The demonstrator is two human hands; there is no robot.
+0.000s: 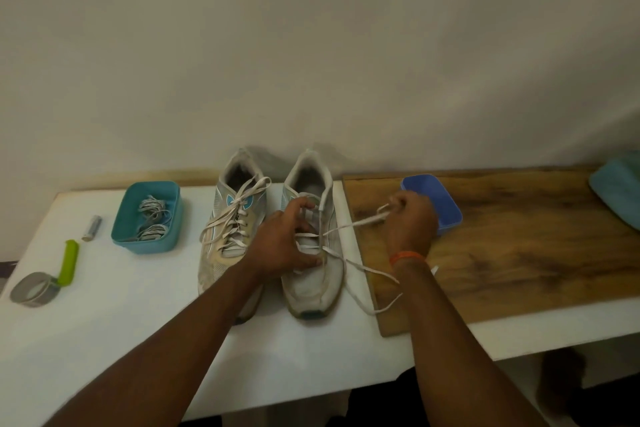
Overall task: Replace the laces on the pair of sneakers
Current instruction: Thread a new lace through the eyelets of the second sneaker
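Observation:
Two worn white sneakers stand side by side on the white table, toes toward me. The left sneaker [228,236] is fully laced with a white lace. My left hand [284,243] presses on the tongue and eyelets of the right sneaker [313,288], fingers curled into its lacing. My right hand [410,218] is off to the right, pinching a white lace [353,222] pulled taut from that shoe. The lace's other end [370,305] trails loose over the wooden board. A teal box [147,217] at the left holds several bundled laces.
A wooden board [519,253] covers the table's right part, with a blue container [438,199] behind my right hand and a light blue cloth [620,187] at far right. A battery [92,227], a green-handled tool [68,262] and a grey tape roll [33,289] lie at left.

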